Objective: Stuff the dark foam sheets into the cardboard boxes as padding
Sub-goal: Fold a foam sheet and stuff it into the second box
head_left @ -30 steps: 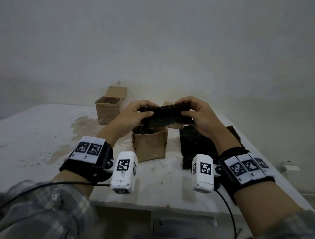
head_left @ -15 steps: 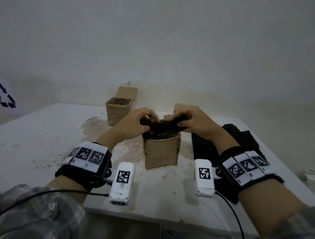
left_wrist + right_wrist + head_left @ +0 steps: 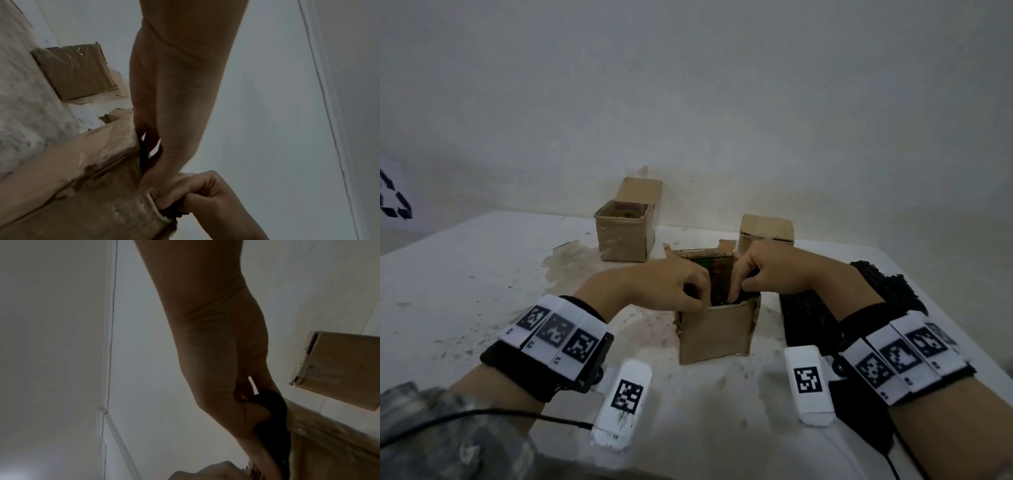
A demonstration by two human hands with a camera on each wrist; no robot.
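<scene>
The white table (image 3: 482, 274) carries everything, and I place the rest by the near cardboard box (image 3: 717, 334) standing open at its middle. Right of that box, flat on the table, lies the stack of spare dark foam sheets (image 3: 808, 318), partly under my forearm. Beyond the box to the left stands a second open box (image 3: 624, 236), well apart; beyond it to the right is a third box (image 3: 766, 229), which looks closed, though the dim view makes me unsure.

My left hand (image 3: 667, 286) sits over the near box's left rim and my right hand (image 3: 774, 270) over its right rim, fingers of both curled down into the opening and pinching the foam sheet (image 3: 271, 417) (only a dark edge shows between the fingertips). The sheet is mostly inside the near box, against its front wall.

I judge the foam light, soft and springy: it should fold easily and push back once let go. It is best held at its two ends, as now, then pressed down along the box wall so it stays wedged.
</scene>
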